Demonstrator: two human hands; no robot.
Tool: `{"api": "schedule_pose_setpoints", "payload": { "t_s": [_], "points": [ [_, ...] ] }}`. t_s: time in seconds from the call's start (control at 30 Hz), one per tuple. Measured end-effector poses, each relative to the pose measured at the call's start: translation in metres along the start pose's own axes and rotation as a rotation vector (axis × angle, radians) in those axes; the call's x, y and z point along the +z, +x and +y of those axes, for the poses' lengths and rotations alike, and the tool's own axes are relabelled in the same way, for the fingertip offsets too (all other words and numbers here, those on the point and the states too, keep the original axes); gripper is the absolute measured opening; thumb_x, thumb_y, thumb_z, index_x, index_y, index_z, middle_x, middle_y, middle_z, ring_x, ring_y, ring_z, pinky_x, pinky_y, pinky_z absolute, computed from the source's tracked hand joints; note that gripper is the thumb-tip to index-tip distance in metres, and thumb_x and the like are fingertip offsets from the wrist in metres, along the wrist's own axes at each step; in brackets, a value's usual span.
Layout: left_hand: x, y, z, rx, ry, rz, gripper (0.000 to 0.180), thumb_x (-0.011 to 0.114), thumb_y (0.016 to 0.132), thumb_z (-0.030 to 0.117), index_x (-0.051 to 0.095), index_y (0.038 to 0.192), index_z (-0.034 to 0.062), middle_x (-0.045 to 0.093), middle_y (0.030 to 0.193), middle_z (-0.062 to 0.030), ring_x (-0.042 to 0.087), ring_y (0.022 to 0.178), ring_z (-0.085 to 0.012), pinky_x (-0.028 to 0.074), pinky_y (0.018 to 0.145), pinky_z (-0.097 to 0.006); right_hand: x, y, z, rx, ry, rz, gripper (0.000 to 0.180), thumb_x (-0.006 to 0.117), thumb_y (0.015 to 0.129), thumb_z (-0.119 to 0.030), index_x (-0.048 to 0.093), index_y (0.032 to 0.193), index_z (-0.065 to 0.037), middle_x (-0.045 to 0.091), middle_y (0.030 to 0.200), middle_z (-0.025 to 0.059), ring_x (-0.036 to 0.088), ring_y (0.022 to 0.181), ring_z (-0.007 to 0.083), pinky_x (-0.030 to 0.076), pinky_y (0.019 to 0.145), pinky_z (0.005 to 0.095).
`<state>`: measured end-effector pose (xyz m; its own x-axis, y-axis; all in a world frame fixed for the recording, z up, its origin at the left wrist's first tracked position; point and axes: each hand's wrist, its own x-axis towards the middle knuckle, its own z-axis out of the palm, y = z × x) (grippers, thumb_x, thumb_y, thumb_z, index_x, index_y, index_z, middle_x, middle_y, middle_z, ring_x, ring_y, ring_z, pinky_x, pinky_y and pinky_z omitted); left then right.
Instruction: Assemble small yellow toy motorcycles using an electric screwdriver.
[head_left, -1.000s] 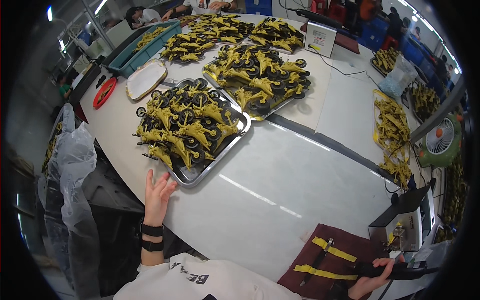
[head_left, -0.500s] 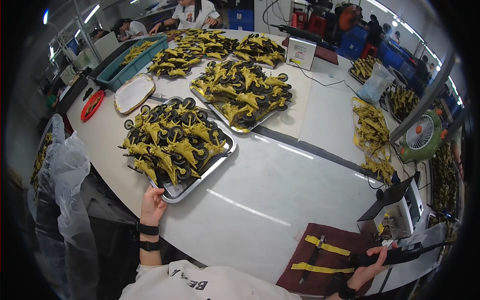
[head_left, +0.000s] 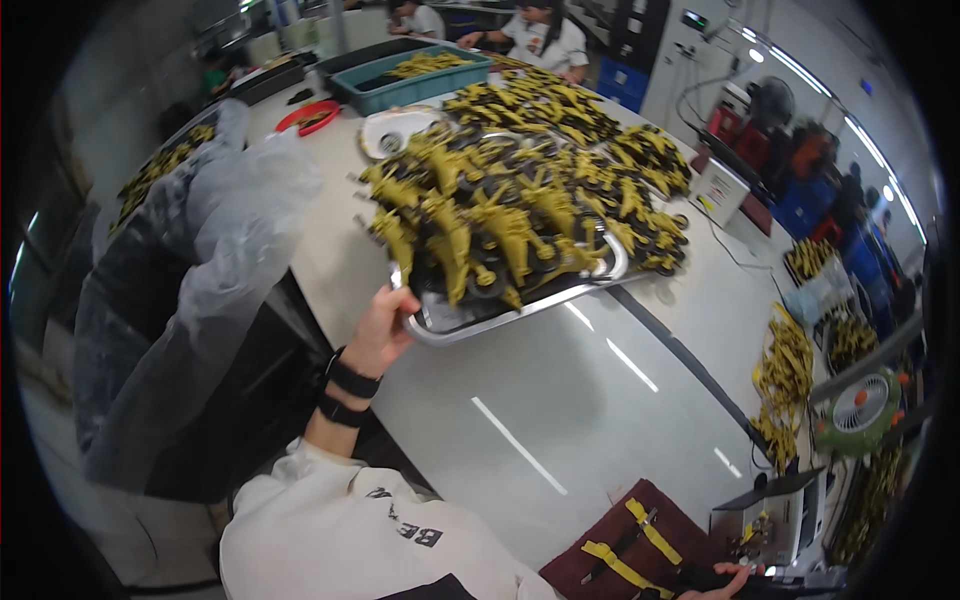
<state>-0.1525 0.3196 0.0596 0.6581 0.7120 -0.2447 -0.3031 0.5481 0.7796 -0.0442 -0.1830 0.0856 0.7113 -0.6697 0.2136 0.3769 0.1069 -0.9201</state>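
Note:
My left hand (head_left: 382,325) is closed on the near-left corner of a metal tray (head_left: 465,328), thumb over the rim. The tray is raised and tilted above the table, heaped with yellow toy motorcycles (head_left: 510,225) with black wheels. Partly cut off at the lower edge, my right hand (head_left: 728,585) has its fingers on a black corded handheld tool (head_left: 815,578). Beside it lies a dark red cloth (head_left: 600,560) with yellow tape strips and a slim metal-tipped tool under them.
Behind the raised tray are more heaps of yellow parts (head_left: 535,105), a white plate (head_left: 390,125), a red dish (head_left: 308,117) and a teal bin (head_left: 410,85). A plastic-lined container (head_left: 215,240) stands left. At right are yellow parts (head_left: 782,375), a small green fan (head_left: 858,410) and a boxy device (head_left: 770,520).
My left hand has lifted the loaded tray off the table and carried it away and rightward in view. The view has turned left. My right hand stays by the black tool.

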Motion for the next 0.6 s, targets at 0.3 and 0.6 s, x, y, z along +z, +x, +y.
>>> {"api": "schedule_pose_setpoints", "payload": {
  "t_s": [0.3, 0.6],
  "points": [
    [0.072, -0.004, 0.110, 0.567, -0.081, -0.171, 0.010, 0.057, 0.080, 0.007, 0.051, 0.072, 0.0079, 0.045, 0.062, 0.0014, 0.036, 0.044, -0.0079, 0.028, 0.040, -0.021, -0.002, -0.010, -0.007, -0.020, 0.045, -0.028, 0.016, 0.063, 0.078, -0.015, 0.057, 0.085, -0.001, 0.053, 0.071, 0.0058, 0.049, 0.058, 0.0147, 0.039, 0.047, 0.0235],
    [0.102, -0.018, 0.183, 0.894, -0.530, -0.192, 0.010, 0.057, 0.075, -0.003, 0.050, 0.069, 0.0014, 0.051, 0.066, -0.0047, 0.043, 0.052, -0.0107, 0.034, 0.045, -0.021, 0.001, -0.014, -0.014, -0.078, -0.011, -0.061, 0.015, 0.062, 0.079, -0.015, 0.056, 0.082, -0.002, 0.052, 0.069, 0.0059, 0.048, 0.057, 0.0154, 0.040, 0.050, 0.0247]
  ]
}}
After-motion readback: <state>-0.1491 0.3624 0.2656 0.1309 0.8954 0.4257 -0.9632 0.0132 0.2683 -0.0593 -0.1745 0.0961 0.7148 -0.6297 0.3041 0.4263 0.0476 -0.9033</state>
